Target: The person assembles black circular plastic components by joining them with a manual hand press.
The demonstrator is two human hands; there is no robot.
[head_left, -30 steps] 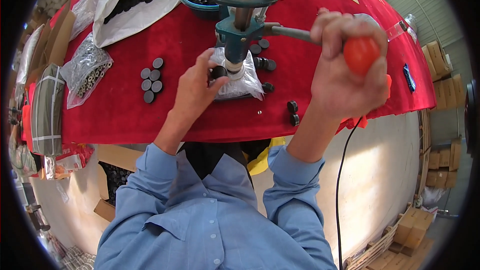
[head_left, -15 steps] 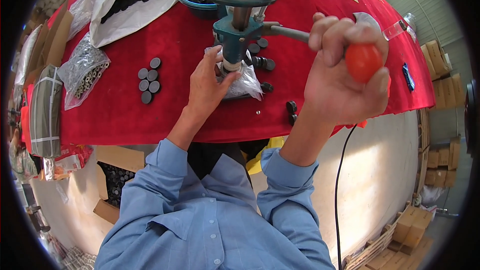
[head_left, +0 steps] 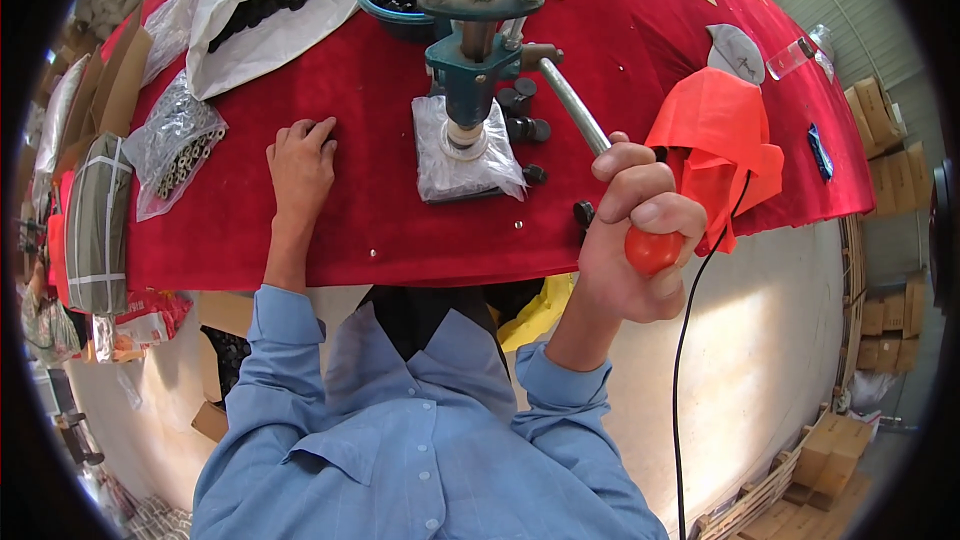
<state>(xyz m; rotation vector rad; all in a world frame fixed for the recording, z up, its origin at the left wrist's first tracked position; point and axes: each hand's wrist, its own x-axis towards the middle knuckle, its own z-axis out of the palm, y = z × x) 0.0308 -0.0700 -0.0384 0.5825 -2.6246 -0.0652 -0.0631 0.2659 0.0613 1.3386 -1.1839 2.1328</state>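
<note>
My right hand (head_left: 640, 225) is wrapped round the red ball knob (head_left: 654, 251) of a metal lever (head_left: 575, 105). This lever belongs to a green hand press (head_left: 470, 80) in the middle of the table. Below its ram, a pale round tip (head_left: 464, 133) meets a block wrapped in clear plastic (head_left: 440, 175). My left hand (head_left: 302, 170) rests palm down on the red cloth, left of the press. Its fingers are curled, covering the place where small black caps lay; what is under or in them is hidden.
Black caps (head_left: 518, 98) stand right of the press. Behind it are a teal bowl (head_left: 385, 8) of black parts and a white sack (head_left: 270, 45). A bag of metal pieces (head_left: 185, 150) lies left, an orange cloth (head_left: 715, 125) right. A black cord (head_left: 679, 390) hangs off the edge.
My left hand has left the press and moved left, over the caps. My right hand has pulled the lever knob down and toward me, uncovering the orange cloth.
</note>
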